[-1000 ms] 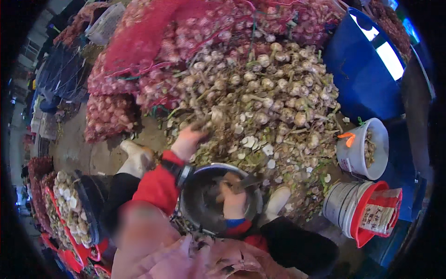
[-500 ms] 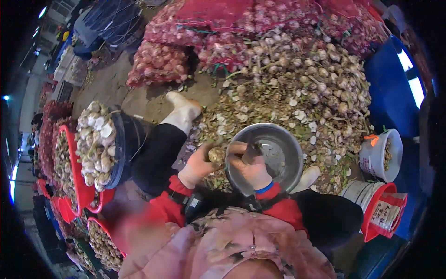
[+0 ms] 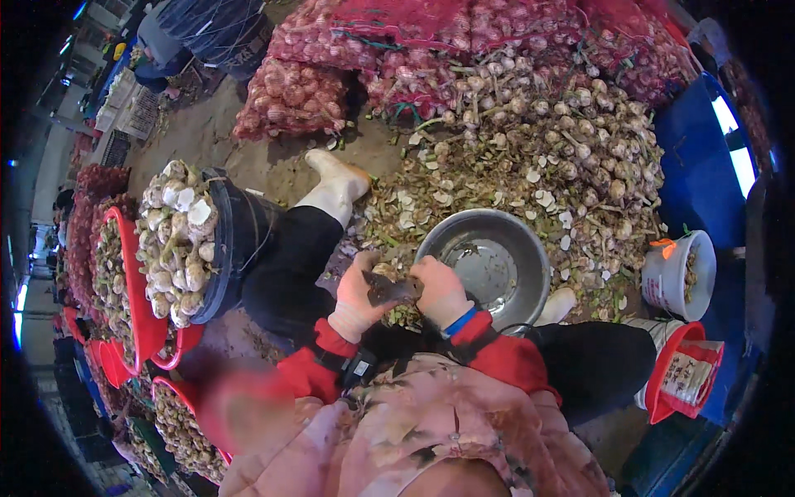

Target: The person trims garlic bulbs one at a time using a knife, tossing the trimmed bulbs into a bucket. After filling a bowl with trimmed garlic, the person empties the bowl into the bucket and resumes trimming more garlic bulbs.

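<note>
Gloved in a pale covering, my left hand is closed around a garlic bulb, only part of which shows. My right hand grips a short knife with a broad dark blade. The blade lies across the near side of the bulb, against the left fingers, and the knife's handle is hidden in my right fist. Just beyond and right of my right hand stands a round metal basin with a few scraps on its bottom.
Loose garlic heaps ahead, with trimmings around it and red net sacks behind. At my left stands a dark bucket full of bulbs, beside red baskets. A white pail and a blue container stand right.
My right hand has moved left from over the basin to the bulb, bringing the knife blade against it. The left hand keeps its hold on the garlic. The view has shifted slightly.
</note>
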`<state>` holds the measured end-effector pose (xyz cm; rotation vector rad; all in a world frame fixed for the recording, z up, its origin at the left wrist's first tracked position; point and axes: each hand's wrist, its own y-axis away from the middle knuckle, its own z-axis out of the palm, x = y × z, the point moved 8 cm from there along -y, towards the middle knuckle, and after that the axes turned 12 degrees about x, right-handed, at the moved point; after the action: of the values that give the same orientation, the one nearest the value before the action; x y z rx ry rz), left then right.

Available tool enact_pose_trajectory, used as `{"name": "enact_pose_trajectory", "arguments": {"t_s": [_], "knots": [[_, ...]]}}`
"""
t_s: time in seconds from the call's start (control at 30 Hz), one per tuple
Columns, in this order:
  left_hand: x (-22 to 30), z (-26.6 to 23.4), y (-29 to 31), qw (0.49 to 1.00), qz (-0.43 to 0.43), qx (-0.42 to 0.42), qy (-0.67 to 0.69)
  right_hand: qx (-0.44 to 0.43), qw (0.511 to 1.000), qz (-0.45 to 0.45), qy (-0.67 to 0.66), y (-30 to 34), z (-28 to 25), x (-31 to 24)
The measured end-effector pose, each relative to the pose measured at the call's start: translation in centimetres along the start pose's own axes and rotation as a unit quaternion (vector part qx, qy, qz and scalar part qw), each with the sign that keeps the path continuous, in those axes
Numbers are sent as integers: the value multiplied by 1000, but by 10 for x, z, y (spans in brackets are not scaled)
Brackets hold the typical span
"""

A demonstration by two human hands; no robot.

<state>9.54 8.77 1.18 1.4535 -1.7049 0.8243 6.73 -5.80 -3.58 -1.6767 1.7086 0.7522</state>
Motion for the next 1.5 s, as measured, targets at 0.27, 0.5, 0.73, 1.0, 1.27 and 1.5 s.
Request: {"name": "enact_pose_trajectory", "arguments": {"t_s": [0.27,0.5,0.73,1.0,1.27,1.5], "knots": [[-24,-31,0,955,-166,139,202,241,959,111,-96,7,-30,71],[11,9,0,837,-144,31,527,201,959,-83,-184,10,-31,-21],[49,0,9,874,-106,113,461,127,962,-25,-240,9,13,46],[43,-144,-21,845,-79,268,455,87,932,269,-226,24,29,146],[-14,-432,-33,821,-103,392,-401,96,934,249,-237,26,12,91],[9,-432,-61,811,114,542,-188,137,923,257,-251,22,4,96]]}}
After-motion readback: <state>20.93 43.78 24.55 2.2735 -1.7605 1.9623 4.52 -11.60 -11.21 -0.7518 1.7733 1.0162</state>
